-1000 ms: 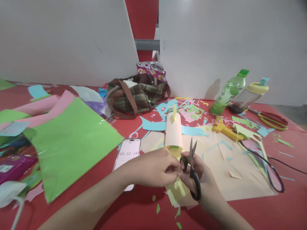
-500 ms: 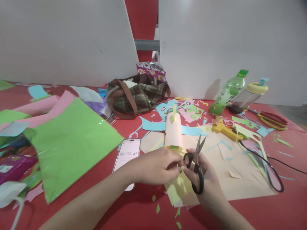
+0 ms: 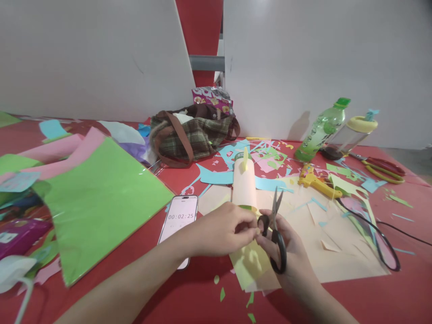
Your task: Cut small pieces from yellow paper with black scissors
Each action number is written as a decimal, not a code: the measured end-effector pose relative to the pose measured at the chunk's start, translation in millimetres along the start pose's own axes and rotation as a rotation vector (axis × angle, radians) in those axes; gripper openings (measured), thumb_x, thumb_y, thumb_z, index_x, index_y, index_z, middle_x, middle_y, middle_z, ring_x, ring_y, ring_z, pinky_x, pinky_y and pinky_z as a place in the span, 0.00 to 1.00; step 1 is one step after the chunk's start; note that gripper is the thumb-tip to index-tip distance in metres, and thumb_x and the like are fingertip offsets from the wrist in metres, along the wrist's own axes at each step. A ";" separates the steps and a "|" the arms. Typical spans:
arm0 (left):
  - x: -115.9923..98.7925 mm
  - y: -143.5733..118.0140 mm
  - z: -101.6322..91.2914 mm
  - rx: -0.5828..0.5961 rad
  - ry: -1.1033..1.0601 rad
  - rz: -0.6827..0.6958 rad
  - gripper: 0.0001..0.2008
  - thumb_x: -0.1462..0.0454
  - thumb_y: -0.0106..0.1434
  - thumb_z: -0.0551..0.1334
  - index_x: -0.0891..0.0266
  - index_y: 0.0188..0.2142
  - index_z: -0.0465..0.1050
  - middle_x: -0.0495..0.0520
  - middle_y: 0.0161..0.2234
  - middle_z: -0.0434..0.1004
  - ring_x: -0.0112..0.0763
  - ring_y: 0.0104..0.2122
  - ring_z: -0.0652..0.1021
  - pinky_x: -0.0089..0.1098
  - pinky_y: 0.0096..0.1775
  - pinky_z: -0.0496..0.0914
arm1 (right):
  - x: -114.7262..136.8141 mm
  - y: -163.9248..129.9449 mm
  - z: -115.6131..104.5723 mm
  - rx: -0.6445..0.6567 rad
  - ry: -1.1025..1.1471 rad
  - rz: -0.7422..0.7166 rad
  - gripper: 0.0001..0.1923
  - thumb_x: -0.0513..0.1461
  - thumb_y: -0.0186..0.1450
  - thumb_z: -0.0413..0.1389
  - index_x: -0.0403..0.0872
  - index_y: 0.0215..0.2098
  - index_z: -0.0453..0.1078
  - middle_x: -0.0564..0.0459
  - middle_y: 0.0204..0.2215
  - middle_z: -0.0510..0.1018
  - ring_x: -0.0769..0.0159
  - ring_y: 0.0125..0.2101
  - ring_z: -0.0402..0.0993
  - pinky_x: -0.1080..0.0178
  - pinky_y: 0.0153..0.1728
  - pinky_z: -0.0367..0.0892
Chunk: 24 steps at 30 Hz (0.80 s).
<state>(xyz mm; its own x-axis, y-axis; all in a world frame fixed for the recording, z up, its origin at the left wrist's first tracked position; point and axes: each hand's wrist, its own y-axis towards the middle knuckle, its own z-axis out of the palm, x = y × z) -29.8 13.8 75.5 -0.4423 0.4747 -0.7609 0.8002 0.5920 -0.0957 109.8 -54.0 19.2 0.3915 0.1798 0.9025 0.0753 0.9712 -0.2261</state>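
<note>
My right hand [image 3: 286,243] has black-handled scissors [image 3: 277,225] hooked over its fingers, their blades pointing up and slightly parted. The fingertips of my left hand [image 3: 229,229] are pinched together and meet those of the right. Between them is a tiny pale yellow scrap [image 3: 258,230], mostly hidden by the fingers. Just beyond the hands lies a pale peach paper-wrapped tube [image 3: 244,184] with a yellow paper piece [image 3: 245,159] standing on its far end. Below the hands rests a sheet of yellow paper [image 3: 254,267]. A phone [image 3: 178,211] showing a running timer lies left of my left hand.
A green paper pack [image 3: 108,202] covers the left side. At the back sits a plaid bag [image 3: 202,135]. To the right are a yellow glue gun [image 3: 315,182] with its cord, a green bottle [image 3: 322,130], a clear jar [image 3: 351,137] and red-and-yellow-handled scissors [image 3: 381,168]. Paper scraps litter the red table.
My left fingertips have shifted slightly right, closer against the right ones. The scissors have tilted a little, and the small yellow scrap is now more covered. The phone timer has advanced one second.
</note>
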 end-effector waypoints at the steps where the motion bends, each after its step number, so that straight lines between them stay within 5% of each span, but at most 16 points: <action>1: 0.2 -0.6 -1.3 -0.024 -0.020 -0.012 0.10 0.67 0.57 0.49 0.65 0.22 0.63 0.44 0.18 0.59 0.20 0.19 0.60 0.22 0.22 0.55 | 0.2 -0.7 0.1 0.023 -0.008 0.014 0.19 0.38 0.49 0.60 0.51 0.39 0.63 0.58 0.25 0.66 0.69 0.26 0.64 0.68 0.26 0.60; 9: 0.0 -3.9 -13.4 -0.212 -0.141 -0.076 0.10 0.65 0.57 0.49 0.64 0.24 0.65 0.45 0.21 0.63 0.20 0.22 0.63 0.21 0.24 0.58 | -3.8 -1.8 -2.6 0.253 -0.011 0.016 0.22 0.45 0.50 0.59 0.50 0.42 0.64 0.54 0.28 0.66 0.68 0.25 0.64 0.65 0.28 0.59; 24: -2.5 -4.2 -11.5 -0.171 -0.113 -0.090 0.08 0.68 0.55 0.49 0.64 0.25 0.65 0.45 0.22 0.67 0.21 0.23 0.66 0.22 0.26 0.59 | 2.8 -3.9 0.7 0.286 -0.043 0.034 0.19 0.45 0.49 0.59 0.49 0.38 0.65 0.55 0.25 0.64 0.69 0.23 0.62 0.64 0.27 0.60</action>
<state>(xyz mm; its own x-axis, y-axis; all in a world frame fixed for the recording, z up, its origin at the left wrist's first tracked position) -36.8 17.6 85.2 -0.4533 0.3446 -0.8221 0.6745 0.7355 -0.0636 109.9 -57.2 22.8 0.3500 0.2137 0.9121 -0.2016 0.9680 -0.1494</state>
